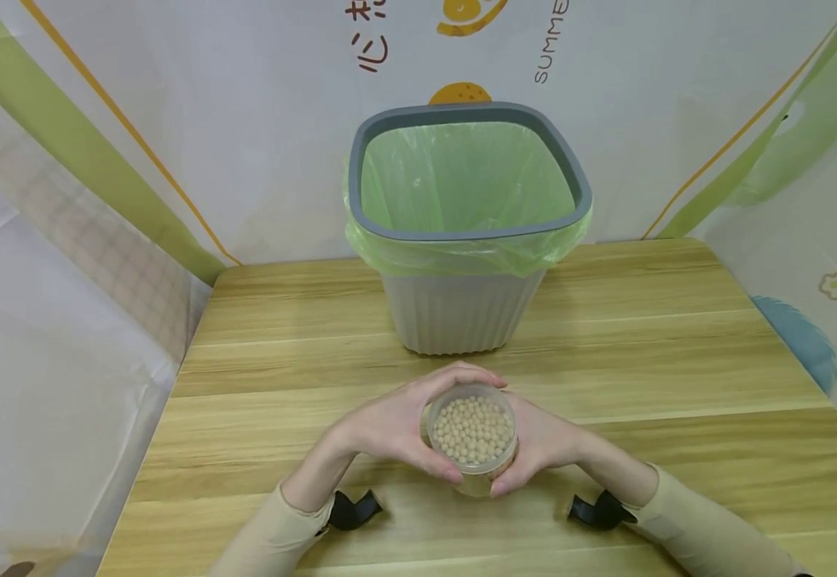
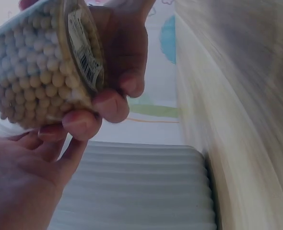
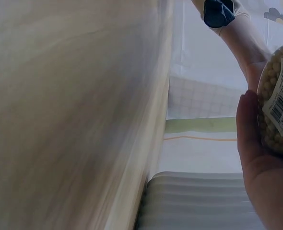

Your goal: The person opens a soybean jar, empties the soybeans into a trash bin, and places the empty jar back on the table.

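Jar of beige balls [image 1: 473,430], clear-walled, is held up over the wood-grain table [image 1: 260,369], near edge side of the ribbed bin [image 1: 458,316]. From L to R: L hand [image 1: 400,421] is clamped round the jar's L side, fingers wrapped behind, thumb in front; R hand [image 1: 543,437] is likewise clamped on the R side, thumb also in front. In L wrist view, R-hand fingertips are seen curled at the base edge, and small balls are seen packed behind the wall; in head view, mainly the round top is shown. A white barcode label [image 2: 84,50] is shown on the base by both wrist cams, hidden from head cam. Top is pointed up toward head cam, labelled base down; long axis approx. vertical, w/ slight tilt. Whether a lid is fitted can't be told. Jar is smooth, cylindrical, prob. plastic; bin is grey, tapered, lined w/ thin, crinkled green bag [image 1: 462,176].
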Available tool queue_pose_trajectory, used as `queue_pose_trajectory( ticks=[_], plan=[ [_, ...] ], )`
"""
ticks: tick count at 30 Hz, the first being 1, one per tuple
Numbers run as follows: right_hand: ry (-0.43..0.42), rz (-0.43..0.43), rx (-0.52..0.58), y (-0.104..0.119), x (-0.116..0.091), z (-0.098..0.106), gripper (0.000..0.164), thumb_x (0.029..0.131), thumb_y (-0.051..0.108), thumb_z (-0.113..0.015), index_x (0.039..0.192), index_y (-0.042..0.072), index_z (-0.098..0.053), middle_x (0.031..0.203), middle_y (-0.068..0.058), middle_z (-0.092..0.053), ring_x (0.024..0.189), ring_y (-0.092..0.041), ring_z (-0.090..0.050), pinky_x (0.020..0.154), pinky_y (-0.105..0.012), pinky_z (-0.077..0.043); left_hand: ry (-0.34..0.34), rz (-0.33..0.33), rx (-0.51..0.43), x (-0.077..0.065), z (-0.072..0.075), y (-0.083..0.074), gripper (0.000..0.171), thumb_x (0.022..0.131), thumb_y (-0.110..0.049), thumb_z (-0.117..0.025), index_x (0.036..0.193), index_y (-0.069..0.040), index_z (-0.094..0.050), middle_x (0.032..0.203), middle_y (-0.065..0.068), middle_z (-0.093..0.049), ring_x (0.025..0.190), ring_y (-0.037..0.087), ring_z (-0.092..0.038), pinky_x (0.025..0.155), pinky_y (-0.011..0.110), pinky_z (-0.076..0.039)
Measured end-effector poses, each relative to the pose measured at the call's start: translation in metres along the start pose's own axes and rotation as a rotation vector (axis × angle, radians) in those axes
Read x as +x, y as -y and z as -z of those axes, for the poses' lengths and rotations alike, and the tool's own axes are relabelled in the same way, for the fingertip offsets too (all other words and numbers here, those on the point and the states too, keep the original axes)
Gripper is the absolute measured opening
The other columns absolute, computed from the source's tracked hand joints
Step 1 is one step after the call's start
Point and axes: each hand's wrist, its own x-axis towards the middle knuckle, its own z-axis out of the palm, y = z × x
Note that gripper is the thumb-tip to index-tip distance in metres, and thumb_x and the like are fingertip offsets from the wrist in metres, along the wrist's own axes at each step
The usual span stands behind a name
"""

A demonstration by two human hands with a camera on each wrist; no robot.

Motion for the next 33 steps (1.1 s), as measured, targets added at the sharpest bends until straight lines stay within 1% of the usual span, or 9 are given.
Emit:
queue_pose_trajectory(
  ticks=[6, 11, 16, 19, 23, 26, 29, 31, 33],
  plan=[
    [-0.082, -0.023, -0.075, 0.000, 0.000, -0.003, 0.096, 0.069, 0.016, -0.091, 0.148, 0.003, -0.038, 0.138, -0.021, -0.055, 0.128, -0.014, -0.055, 0.112, -0.035, -0.048, -0.071, 0.008, 0.063, -0.001, -0.001, 0.002, 0.098, 0.070, -0.019, -0.093, 0.153, -0.017, -0.041, 0.153, 0.002, -0.052, 0.141, 0.016, -0.050, 0.122, 0.042, -0.039],
    [-0.112, -0.033, -0.079, 0.002, -0.001, -0.006, 0.096, 0.068, 0.015, -0.091, 0.148, 0.005, -0.039, 0.139, -0.019, -0.055, 0.127, -0.015, -0.056, 0.110, -0.036, -0.049, -0.112, 0.023, 0.105, -0.002, -0.003, 0.001, 0.098, 0.068, -0.022, -0.094, 0.152, -0.019, -0.044, 0.153, 0.000, -0.053, 0.141, 0.015, -0.051, 0.122, 0.041, -0.040],
    [-0.151, -0.040, -0.081, 0.002, -0.002, -0.008, 0.097, 0.066, 0.014, -0.092, 0.148, 0.004, -0.040, 0.139, -0.020, -0.056, 0.127, -0.016, -0.057, 0.110, -0.036, -0.051, -0.158, 0.041, 0.143, -0.002, -0.007, -0.002, 0.098, 0.067, -0.024, -0.096, 0.151, -0.019, -0.046, 0.152, -0.002, -0.053, 0.141, 0.015, -0.050, 0.122, 0.045, -0.039],
    [-0.238, -0.049, -0.148, 0.003, -0.002, -0.008, 0.102, 0.065, 0.016, -0.094, 0.150, 0.004, -0.039, 0.140, -0.019, -0.058, 0.127, -0.016, -0.059, 0.111, -0.037, -0.051, -0.225, 0.082, 0.152, -0.001, -0.010, -0.004, 0.100, 0.065, -0.025, -0.097, 0.151, -0.021, -0.047, 0.151, -0.005, -0.052, 0.140, 0.015, -0.050, 0.121, 0.047, -0.040],
    [-0.394, -0.055, -0.290, 0.004, 0.002, -0.007, 0.108, 0.062, 0.018, -0.094, 0.154, 0.006, -0.039, 0.141, -0.015, -0.060, 0.128, -0.020, -0.060, 0.110, -0.040, -0.052, -0.358, 0.142, 0.210, 0.003, -0.015, -0.003, 0.101, 0.063, -0.030, -0.099, 0.149, -0.023, -0.047, 0.148, -0.009, -0.050, 0.139, 0.013, -0.049, 0.120, 0.048, -0.042],
    [-0.460, -0.055, -0.332, 0.004, 0.005, -0.006, 0.109, 0.059, 0.018, -0.094, 0.154, 0.009, -0.041, 0.142, -0.013, -0.061, 0.127, -0.023, -0.060, 0.109, -0.043, -0.052, -0.422, 0.174, 0.255, 0.005, -0.018, -0.005, 0.102, 0.062, -0.034, -0.099, 0.149, -0.025, -0.046, 0.149, -0.009, -0.048, 0.140, 0.013, -0.047, 0.119, 0.049, -0.042],
    [-0.468, -0.052, -0.310, 0.005, 0.005, -0.005, 0.109, 0.060, 0.018, -0.096, 0.154, 0.013, -0.041, 0.144, -0.010, -0.060, 0.128, -0.021, -0.060, 0.109, -0.042, -0.052, -0.415, 0.194, 0.255, 0.004, -0.018, -0.008, 0.106, 0.063, -0.034, -0.099, 0.151, -0.027, -0.042, 0.151, -0.010, -0.045, 0.143, 0.014, -0.045, 0.120, 0.051, -0.041],
    [-0.447, -0.043, -0.278, 0.006, 0.004, -0.003, 0.110, 0.061, 0.017, -0.097, 0.155, 0.014, -0.040, 0.145, -0.010, -0.059, 0.129, -0.019, -0.059, 0.109, -0.039, -0.052, -0.380, 0.188, 0.234, 0.001, -0.013, -0.010, 0.107, 0.065, -0.029, -0.098, 0.154, -0.028, -0.040, 0.153, -0.009, -0.045, 0.144, 0.015, -0.044, 0.120, 0.053, -0.041],
    [-0.406, -0.019, -0.238, 0.007, 0.003, 0.000, 0.111, 0.062, 0.015, -0.097, 0.155, 0.013, -0.038, 0.145, -0.011, -0.057, 0.129, -0.017, -0.058, 0.109, -0.037, -0.051, -0.334, 0.164, 0.191, -0.003, -0.005, -0.012, 0.103, 0.069, -0.023, -0.096, 0.156, -0.028, -0.040, 0.155, -0.008, -0.046, 0.145, 0.016, -0.045, 0.120, 0.054, -0.040]
  ],
)
